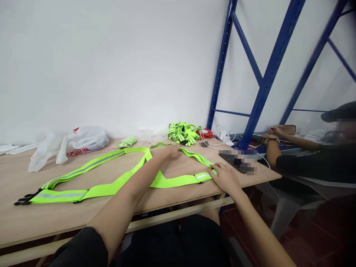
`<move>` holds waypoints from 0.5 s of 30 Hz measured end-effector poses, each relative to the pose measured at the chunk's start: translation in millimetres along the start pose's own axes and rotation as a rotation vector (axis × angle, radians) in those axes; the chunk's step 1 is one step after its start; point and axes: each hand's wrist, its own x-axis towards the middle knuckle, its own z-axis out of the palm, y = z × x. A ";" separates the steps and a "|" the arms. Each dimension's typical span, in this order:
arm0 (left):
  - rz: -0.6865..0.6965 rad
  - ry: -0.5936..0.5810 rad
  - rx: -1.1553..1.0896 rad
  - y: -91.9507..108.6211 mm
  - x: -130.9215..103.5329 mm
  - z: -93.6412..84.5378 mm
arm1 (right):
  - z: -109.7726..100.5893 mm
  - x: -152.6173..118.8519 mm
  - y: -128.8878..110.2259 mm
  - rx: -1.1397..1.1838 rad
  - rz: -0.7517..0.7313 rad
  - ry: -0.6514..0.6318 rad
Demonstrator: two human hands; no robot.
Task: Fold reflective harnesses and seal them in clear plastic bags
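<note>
A neon yellow-green reflective vest [104, 189] made of elastic straps with grey stripes lies spread in loops over the wooden table. My left hand [172, 151] reaches across it to the far strap on its right side. The fingers there are small and blurred, so their grip does not show clearly. At the right end of the vest, my right hand [226, 177] has its fingers bent over the strap beside a small black slider. Black buckles [26, 198] sit at the vest's left end, lying on the tabletop.
Behind lie a heap of similar vests [183, 132], a rolled one [127, 142] and white plastic bags [86, 139]. A phone [236, 162] and white cables are at the right, by a blue rack post [260, 96]. Another person [314, 159] works farther right.
</note>
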 end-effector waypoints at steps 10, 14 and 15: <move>-0.289 -0.009 -0.015 -77.9 -62.1 -24.9 | -3.3 2.7 -1.3 0.005 0.023 -0.036; -0.255 -0.048 -0.089 -87.5 -83.5 -2.9 | -3.5 2.5 -0.6 0.016 0.012 -0.026; -0.239 -0.053 -0.105 -87.2 -86.2 2.3 | -3.2 2.5 -0.1 0.015 0.011 -0.025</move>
